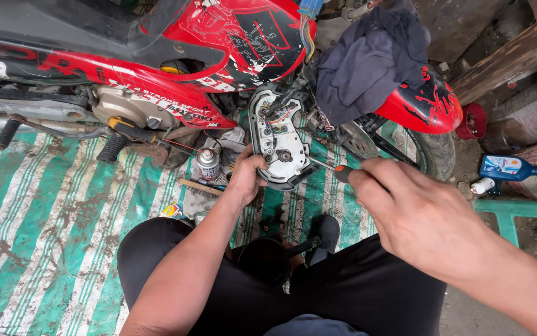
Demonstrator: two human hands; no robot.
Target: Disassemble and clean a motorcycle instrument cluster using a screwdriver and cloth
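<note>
Instrument panel [279, 140] gripped by left hand [248, 176]; right hand [421, 214] w/ screwdriver [330, 168].

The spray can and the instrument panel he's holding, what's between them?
In the head view, only the left hand gripping the instrument panel separates it from the spray can.

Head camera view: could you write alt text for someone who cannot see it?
A left hand holds a white gauge housing while the right hand puts a screwdriver to it, beside a red motorcycle on a green striped mat. A spray can stands nearby.
</note>
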